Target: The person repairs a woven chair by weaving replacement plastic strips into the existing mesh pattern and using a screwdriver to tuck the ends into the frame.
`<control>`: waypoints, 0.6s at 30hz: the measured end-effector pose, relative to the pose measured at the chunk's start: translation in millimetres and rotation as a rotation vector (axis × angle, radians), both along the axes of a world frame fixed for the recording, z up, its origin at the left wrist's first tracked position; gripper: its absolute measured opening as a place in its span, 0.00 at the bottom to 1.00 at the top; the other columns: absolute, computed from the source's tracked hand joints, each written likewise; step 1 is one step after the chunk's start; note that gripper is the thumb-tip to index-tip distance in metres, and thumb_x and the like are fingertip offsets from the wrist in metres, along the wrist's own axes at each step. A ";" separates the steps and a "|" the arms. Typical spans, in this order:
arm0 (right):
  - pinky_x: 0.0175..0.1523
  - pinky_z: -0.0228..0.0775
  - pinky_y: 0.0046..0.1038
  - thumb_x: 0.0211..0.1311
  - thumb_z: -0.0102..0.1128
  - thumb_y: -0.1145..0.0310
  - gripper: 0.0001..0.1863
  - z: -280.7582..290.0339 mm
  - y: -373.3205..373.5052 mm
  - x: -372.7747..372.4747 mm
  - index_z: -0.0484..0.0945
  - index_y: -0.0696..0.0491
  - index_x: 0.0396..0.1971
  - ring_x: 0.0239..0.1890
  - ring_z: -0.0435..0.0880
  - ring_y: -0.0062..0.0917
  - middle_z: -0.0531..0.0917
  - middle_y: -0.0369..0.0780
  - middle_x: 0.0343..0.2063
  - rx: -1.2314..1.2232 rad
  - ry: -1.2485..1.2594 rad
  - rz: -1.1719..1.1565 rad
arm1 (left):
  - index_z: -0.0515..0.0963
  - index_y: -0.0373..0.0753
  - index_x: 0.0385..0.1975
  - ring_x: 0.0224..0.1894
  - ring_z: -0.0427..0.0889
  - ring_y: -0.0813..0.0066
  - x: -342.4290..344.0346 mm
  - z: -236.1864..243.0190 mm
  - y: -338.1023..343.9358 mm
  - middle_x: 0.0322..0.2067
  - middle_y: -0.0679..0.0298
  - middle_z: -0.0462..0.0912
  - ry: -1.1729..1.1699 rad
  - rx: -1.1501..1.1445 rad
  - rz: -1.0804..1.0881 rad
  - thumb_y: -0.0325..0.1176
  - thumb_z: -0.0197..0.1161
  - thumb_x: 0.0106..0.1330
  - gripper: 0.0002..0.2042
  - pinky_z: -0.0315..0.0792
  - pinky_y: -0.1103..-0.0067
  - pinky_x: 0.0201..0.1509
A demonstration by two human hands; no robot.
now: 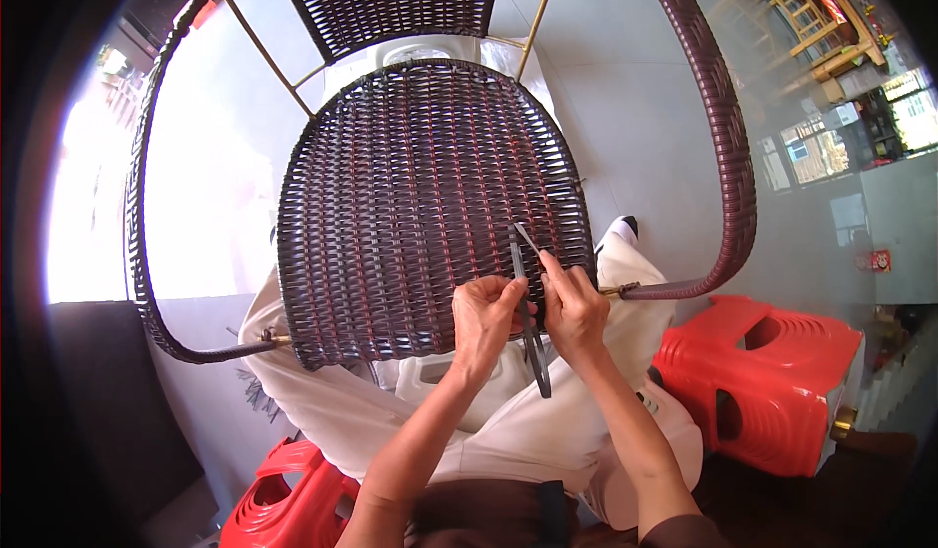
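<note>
In front of me is a wicker chair seat [420, 187], woven from dark brown strips with reddish rows. Over its near right part, my left hand [486, 316] pinches a flat dark weaving strip [519, 261] between thumb and fingers. The strip runs up to the weave, and a loop of it hangs below my hands. Right beside it, my right hand [574, 312] is closed on a thin grey pointed tool [528, 238], whose tip rests at or just above the weave. I cannot tell whether the tip is inserted.
Wrapped armrests curve round on the left [142, 177] and right [728, 147], with the woven backrest [391, 1] beyond. Brass-coloured rods [256, 38] join the frame. Red plastic stools stand at lower right [762, 377] and lower left [288, 499]. Bamboo frames [801, 11] lie far right.
</note>
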State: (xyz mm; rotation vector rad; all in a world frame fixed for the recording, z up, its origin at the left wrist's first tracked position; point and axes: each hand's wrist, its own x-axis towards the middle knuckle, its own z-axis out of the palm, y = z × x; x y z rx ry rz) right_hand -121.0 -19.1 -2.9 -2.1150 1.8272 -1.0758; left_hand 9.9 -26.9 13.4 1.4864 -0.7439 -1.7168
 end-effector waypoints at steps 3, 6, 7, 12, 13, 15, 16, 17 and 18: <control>0.21 0.66 0.29 0.54 0.58 0.75 0.18 -2.1 -1.0 1.7 0.77 0.49 0.47 0.18 0.76 0.29 0.74 0.37 0.20 -0.012 0.023 -0.009 | 0.77 0.31 0.28 0.18 0.79 0.76 -1.0 0.4 -0.9 0.20 0.59 0.81 0.045 0.018 0.039 0.36 0.58 0.63 0.12 0.74 0.85 0.21; 0.21 0.66 0.29 0.54 0.58 0.75 0.18 -2.8 0.1 2.1 0.77 0.49 0.47 0.18 0.75 0.29 0.74 0.37 0.20 -0.006 0.026 -0.012 | 0.76 0.29 0.28 0.20 0.80 0.76 -3.2 -0.2 -1.3 0.21 0.58 0.80 0.063 0.023 0.093 0.35 0.57 0.63 0.12 0.75 0.83 0.24; 0.21 0.66 0.29 0.54 0.58 0.75 0.18 -3.1 0.6 1.6 0.77 0.49 0.47 0.18 0.75 0.30 0.73 0.37 0.19 0.004 0.023 -0.013 | 0.76 0.29 0.28 0.20 0.80 0.76 -4.0 -1.0 -1.7 0.21 0.58 0.80 0.065 0.016 0.097 0.34 0.57 0.63 0.12 0.75 0.83 0.24; 0.20 0.66 0.30 0.55 0.58 0.75 0.18 -3.4 0.8 2.0 0.77 0.49 0.47 0.17 0.75 0.29 0.73 0.37 0.19 0.004 -0.002 -0.006 | 0.77 0.29 0.28 0.21 0.80 0.76 -6.1 -1.2 -3.3 0.22 0.58 0.80 0.057 -0.015 0.109 0.32 0.57 0.62 0.10 0.75 0.83 0.24; 0.20 0.66 0.30 0.55 0.58 0.75 0.18 -3.3 0.7 1.6 0.77 0.49 0.47 0.17 0.75 0.29 0.73 0.37 0.19 -0.003 -0.001 -0.004 | 0.77 0.29 0.28 0.21 0.80 0.76 -6.1 -0.4 -3.4 0.23 0.58 0.81 0.075 -0.014 0.116 0.32 0.57 0.62 0.10 0.75 0.83 0.24; 0.20 0.66 0.30 0.55 0.58 0.75 0.18 -3.1 0.9 0.4 0.77 0.49 0.47 0.17 0.75 0.29 0.73 0.37 0.19 0.000 -0.001 -0.004 | 0.77 0.29 0.29 0.21 0.80 0.76 -7.2 1.7 -4.6 0.23 0.58 0.81 0.089 -0.003 0.127 0.32 0.57 0.62 0.10 0.75 0.83 0.25; 0.20 0.66 0.30 0.55 0.58 0.75 0.18 -3.1 1.0 -0.5 0.77 0.50 0.47 0.17 0.75 0.29 0.73 0.37 0.19 0.000 -0.002 -0.003 | 0.77 0.29 0.29 0.21 0.80 0.76 -8.3 2.1 -5.4 0.23 0.58 0.81 0.103 0.006 0.140 0.32 0.56 0.63 0.10 0.75 0.83 0.25; 0.20 0.66 0.30 0.55 0.57 0.75 0.18 -3.8 0.4 -0.4 0.77 0.50 0.47 0.18 0.75 0.29 0.73 0.37 0.19 -0.002 -0.002 -0.003 | 0.77 0.29 0.30 0.21 0.80 0.75 -7.3 1.6 -6.6 0.23 0.58 0.81 0.100 0.003 0.130 0.32 0.56 0.63 0.10 0.75 0.83 0.25; 0.21 0.66 0.30 0.54 0.57 0.76 0.18 -2.4 -0.5 -0.1 0.77 0.50 0.47 0.18 0.75 0.29 0.73 0.37 0.19 -0.011 -0.002 -0.005 | 0.77 0.29 0.29 0.21 0.80 0.76 -8.1 2.3 -7.3 0.22 0.58 0.80 0.099 -0.011 0.135 0.33 0.55 0.63 0.11 0.74 0.83 0.25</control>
